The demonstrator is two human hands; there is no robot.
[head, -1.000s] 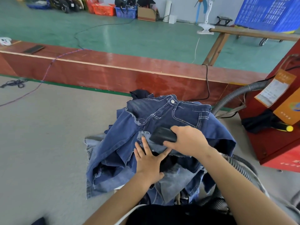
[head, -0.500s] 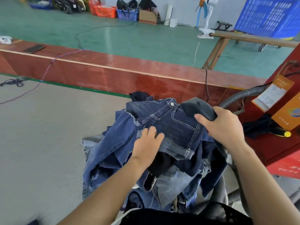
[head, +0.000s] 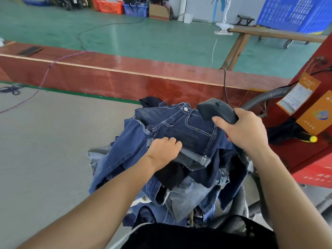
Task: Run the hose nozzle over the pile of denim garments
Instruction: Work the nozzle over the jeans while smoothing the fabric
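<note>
1. Gripping a dark grey plastic hose nozzle (head: 217, 111), the person's right hand (head: 244, 131) curls its fingers round the handle end; the nozzle's wide head sits at the far right edge of the pile, just beside the waistband button of the top garment.
2. Left hand (head: 164, 149) rests w/ fingers curled into a fold of dark blue denim near the pile's middle, bunching the cloth under the knuckles.
3. Heaped pile of blue denim garments (head: 172, 159) lies on a grey-topped work table (head: 53, 150), in front of the person & between both forearms; dark indigo jeans w/ white stitching on top, paler washed denim & a black piece lower down.
4. Grey ribbed flexible hose (head: 239, 211) loops beneath the right forearm at the pile's near right side; another ribbed length (head: 265, 97) runs up to a red metal machine cabinet (head: 305, 155) on the right.
5. Orange paper tags (head: 316, 114) hang on the cabinet's face, a yellow-tipped tool (head: 311, 138) just below them.
6. Long red-brown wooden board (head: 125, 76) edges the table's far side, w/ a flat black phone-like object (head: 30, 50) lying on it at left; green floor (head: 143, 36) beyond.
</note>
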